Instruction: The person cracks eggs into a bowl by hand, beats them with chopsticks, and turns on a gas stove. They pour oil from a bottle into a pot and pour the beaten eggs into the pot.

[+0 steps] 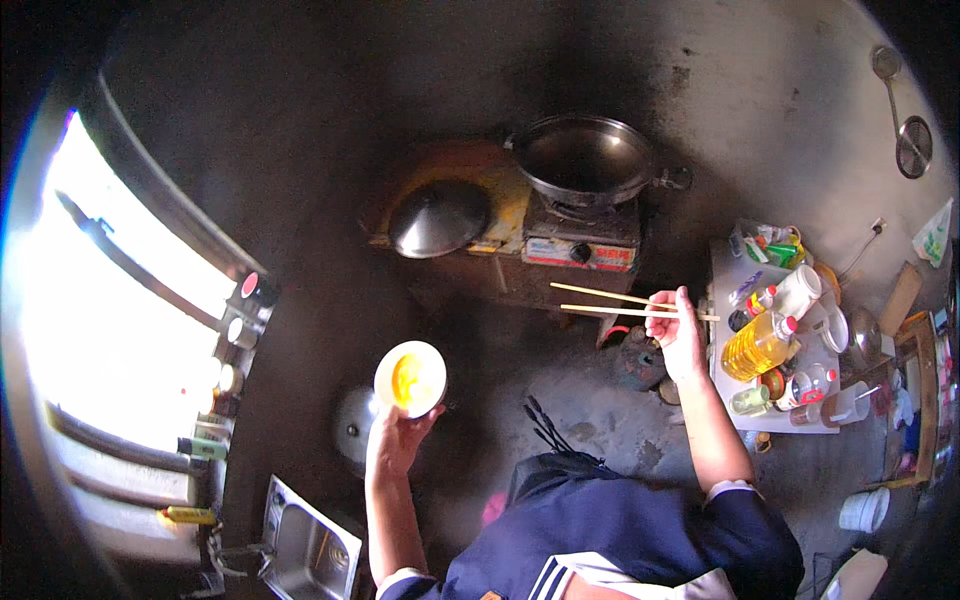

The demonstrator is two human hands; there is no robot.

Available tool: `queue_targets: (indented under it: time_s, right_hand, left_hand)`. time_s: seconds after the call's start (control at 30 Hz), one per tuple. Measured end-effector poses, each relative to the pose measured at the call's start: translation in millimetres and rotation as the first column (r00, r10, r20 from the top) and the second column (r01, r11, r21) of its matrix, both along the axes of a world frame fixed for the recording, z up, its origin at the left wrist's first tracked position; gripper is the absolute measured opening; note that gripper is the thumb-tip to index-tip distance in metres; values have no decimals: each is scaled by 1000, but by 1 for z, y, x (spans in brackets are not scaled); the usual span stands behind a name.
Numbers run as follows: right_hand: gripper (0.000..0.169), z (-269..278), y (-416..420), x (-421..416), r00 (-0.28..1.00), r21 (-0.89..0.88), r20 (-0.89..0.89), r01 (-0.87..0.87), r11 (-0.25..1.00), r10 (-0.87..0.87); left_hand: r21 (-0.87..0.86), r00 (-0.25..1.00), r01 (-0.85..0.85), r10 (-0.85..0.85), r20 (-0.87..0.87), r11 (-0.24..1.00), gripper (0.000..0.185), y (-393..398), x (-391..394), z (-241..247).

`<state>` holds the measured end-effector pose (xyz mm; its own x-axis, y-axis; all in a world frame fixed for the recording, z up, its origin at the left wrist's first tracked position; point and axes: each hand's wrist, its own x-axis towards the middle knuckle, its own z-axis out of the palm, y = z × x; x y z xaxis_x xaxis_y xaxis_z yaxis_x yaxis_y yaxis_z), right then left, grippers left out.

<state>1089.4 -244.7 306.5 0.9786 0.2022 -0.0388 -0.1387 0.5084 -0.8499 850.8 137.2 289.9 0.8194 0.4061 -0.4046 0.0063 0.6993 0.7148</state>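
Note:
My left hand [401, 435] holds a white bowl [384, 375] by its near side, its opening tipped toward me. Yellow liquid that looks like beaten egg [409, 381] lies inside. Two light wooden chopsticks [607, 308] are gripped in my right hand [679, 334], their tips apart and pointing left, away from the bowl. Farther ahead a metal wok [585, 161] sits on a gas stove [579, 251]. Its inside shows dark and shiny. A domed metal lid [439, 221] rests on the surface left of the stove.
A white table [724, 270] at right bears a bottle of yellow oil [754, 346], other bottles and containers. A steel sink [311, 551] is at lower left, near another round lid [354, 429]. Jars line the bright window's sill [244, 330]. Skimmers [913, 146] hang on the right wall.

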Motion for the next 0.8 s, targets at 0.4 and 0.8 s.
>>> queue_targets:
  time_s: [0.4, 0.8]
  right_hand:
    - [47, 62, 36, 79, 974, -174, 224, 73, 982, -32]
    - [46, 71, 104, 128, 957, -472, 266, 231, 851, -112]
  left_hand:
    - [10, 820, 560, -556, 135, 829, 50, -34, 248, 16]
    - [9, 668, 743, -742, 53, 669, 46, -23, 343, 26]
